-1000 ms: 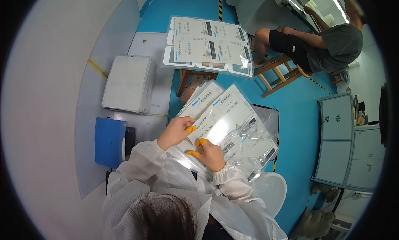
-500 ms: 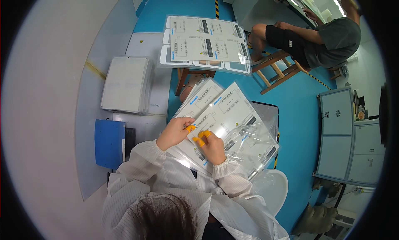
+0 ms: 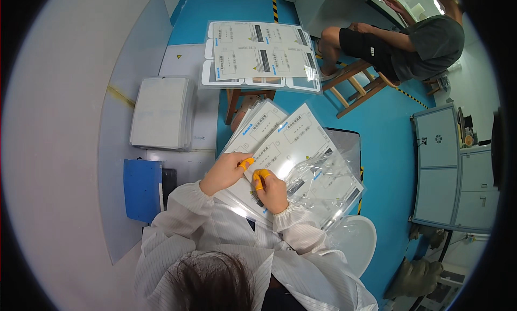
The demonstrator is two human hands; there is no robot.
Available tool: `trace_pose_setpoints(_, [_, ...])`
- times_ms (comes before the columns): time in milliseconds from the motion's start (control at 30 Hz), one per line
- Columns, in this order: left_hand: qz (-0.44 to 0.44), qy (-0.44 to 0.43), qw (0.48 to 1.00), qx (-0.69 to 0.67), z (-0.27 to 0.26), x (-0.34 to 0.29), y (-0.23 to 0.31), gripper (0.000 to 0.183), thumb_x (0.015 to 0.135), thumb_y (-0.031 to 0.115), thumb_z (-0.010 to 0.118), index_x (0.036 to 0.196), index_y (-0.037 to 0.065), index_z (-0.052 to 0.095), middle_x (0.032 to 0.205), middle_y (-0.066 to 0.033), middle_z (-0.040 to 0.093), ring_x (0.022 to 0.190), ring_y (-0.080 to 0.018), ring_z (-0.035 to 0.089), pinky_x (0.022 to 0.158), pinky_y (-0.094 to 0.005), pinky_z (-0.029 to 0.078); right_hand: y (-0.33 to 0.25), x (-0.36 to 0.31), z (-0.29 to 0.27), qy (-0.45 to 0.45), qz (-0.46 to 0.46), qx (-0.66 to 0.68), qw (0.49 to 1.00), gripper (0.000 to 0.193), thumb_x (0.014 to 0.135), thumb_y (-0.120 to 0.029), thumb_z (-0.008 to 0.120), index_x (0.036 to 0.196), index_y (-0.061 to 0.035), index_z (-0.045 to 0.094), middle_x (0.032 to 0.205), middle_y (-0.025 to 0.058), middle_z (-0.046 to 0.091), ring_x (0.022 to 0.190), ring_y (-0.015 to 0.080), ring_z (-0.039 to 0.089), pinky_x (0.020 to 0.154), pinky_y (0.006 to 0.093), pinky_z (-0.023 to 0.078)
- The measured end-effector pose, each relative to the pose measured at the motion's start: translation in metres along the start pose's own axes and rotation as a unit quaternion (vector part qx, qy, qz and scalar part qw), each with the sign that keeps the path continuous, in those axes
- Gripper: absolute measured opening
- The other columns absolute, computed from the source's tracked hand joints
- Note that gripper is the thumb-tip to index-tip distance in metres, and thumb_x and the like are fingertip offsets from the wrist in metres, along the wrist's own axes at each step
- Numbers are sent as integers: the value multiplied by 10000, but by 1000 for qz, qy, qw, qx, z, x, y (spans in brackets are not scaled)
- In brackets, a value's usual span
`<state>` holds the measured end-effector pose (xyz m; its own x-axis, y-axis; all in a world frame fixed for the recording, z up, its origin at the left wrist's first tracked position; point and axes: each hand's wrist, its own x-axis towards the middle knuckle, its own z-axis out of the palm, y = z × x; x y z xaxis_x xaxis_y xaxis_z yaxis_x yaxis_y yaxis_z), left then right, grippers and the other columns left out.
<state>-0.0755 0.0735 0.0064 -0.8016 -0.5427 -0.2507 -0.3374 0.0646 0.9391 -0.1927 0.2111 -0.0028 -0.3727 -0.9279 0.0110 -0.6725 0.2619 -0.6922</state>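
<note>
A white printed plastic sheet lies tilted on top of a stack of similar sheets in front of me. My left hand pinches this sheet's left edge between fingers in yellow finger cots. Close by on the right, my right hand is closed over the sheet's face, its cotted fingertips pressed together; what they hold, if anything, is too small to make out. Crumpled clear film covers the sheet's right part, to the right of my right hand.
Beyond the stack, more printed sheets lie on a wooden stool. At left are a pile of white sheets and a blue box-like object. A white round-edged seat stands at lower right. A person sits at far right.
My right hand's fingers have curled in more tightly and shifted slightly left. My left hand stays at the sheet's edge. The whole view has shifted slightly.
</note>
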Motion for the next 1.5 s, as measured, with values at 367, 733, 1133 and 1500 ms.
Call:
trace_pose_setpoints(367, [-86, -42, 980, -174, -22, 4, -18, 287, 893, 32, 497, 1168, -23, 558, 1005, -135, 626, 736, -125, 622, 656, -218, 532, 56, -1, -27, 272, 49, 581, 765, 179, 900, -198, 532, 1006, -54, 527, 901, 86, 603, 506, 78, 431, 429, 191, 322])
trace_pose_setpoints(733, [-32, -108, 984, -140, -23, 72, 38, 403, 859, 45, 568, 1257, 43, 505, 940, -62, 640, 638, -57, 494, 545, -185, 424, 63, -1, -43, 189, 76, 625, 753, 209, 906, -239, 512, 1001, -53, 503, 871, 145, 628, 374, 86, 366, 373, 196, 287])
trace_pose_setpoints(1133, [-45, -116, 992, -30, -47, 104, 45, 402, 784, -56, 513, 1185, -48, 539, 747, -46, 623, 515, -41, 428, 503, -190, 386, 297, -298, -244, 564, 112, 699, 426, 354, 889, -24, 371, 1227, 8, 468, 687, 9, 424, 526, 82, 285, 483, 199, 265])
trace_pose_setpoints(1500, [32, 99, 993, -64, -100, 121, 42, 287, 816, -43, 539, 1095, -38, 604, 906, -108, 650, 717, -98, 582, 641, -203, 464, 344, -443, -130, 568, 408, -139, 701, 337, 928, -143, 427, 1208, 40, 473, 1204, 170, 516, 1030, 275, 527, 912, 339, 408])
